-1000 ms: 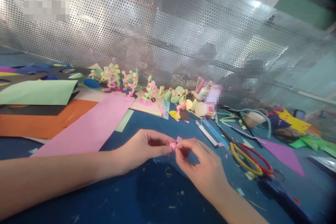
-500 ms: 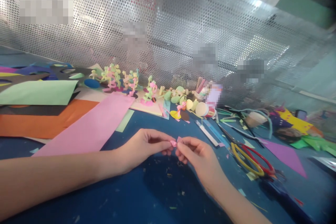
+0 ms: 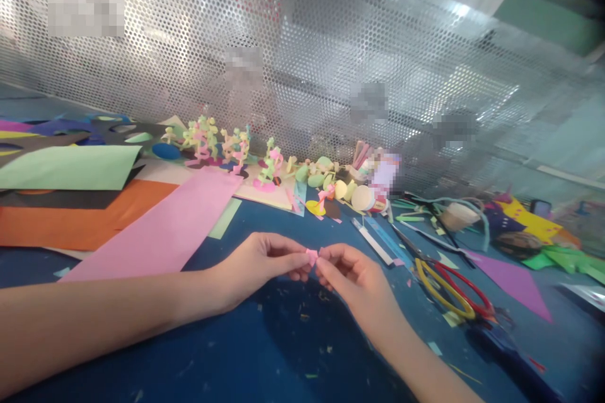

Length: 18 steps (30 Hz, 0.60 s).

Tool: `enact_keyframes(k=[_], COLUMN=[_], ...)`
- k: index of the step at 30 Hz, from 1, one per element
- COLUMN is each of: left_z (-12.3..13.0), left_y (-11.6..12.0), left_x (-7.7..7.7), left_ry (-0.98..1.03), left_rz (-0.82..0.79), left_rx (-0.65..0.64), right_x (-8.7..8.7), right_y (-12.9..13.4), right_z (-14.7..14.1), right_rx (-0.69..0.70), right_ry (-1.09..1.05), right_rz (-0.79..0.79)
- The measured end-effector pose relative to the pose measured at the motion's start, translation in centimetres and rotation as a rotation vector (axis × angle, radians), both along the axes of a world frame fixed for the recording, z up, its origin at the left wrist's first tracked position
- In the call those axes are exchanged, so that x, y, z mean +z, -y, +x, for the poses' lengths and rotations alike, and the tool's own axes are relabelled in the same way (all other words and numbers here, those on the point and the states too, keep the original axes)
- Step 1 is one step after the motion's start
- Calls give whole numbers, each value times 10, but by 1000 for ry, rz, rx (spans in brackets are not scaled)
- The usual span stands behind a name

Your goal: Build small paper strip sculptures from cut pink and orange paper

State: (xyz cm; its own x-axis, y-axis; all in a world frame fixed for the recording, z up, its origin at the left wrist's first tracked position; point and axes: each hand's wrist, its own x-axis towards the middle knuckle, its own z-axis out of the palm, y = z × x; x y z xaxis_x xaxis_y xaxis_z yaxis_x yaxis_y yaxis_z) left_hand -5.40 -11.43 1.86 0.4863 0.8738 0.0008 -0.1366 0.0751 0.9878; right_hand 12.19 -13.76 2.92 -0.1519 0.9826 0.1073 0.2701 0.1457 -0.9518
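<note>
A small folded piece of pink paper [image 3: 312,255] is pinched between my two hands, above the blue tabletop [image 3: 265,352]. My left hand [image 3: 265,258] grips its left side between thumb and index finger. From the right, my right hand [image 3: 354,274] closes thumb and fingertips on its other side. The fingertips cover part of the paper, so its full shape is hidden. Beyond the hands stands a small pink paper figure on a yellow disc [image 3: 316,206]. A long pink paper strip [image 3: 165,227] lies to the left of my left hand.
Scissors with yellow and red handles [image 3: 447,289] lie at right, beside a blue ruler [image 3: 382,233] and a purple paper piece [image 3: 513,283]. Curly paper figures [image 3: 203,138] stand at the back. Orange paper [image 3: 57,223] is at left. A perforated metal screen [image 3: 302,63] rises behind.
The pink paper shows a bit more between my fingertips and has turned slightly. My right fingers have shifted a little on it; my left hand is nearly still.
</note>
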Motion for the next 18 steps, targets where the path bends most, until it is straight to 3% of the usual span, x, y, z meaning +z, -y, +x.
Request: enact_keyframes(k=[12,18], left_z=[2,0], left_y=[0,1], left_x=[-3,-1], left_ry=[48,7], left_rz=[14,4], left_rx=[28,27], right_x=[-2,1], right_y=[-2,4], right_z=[-1,-2], right_rx=[-16,-23], right_ry=[-94,92], right_rz=[-157,13])
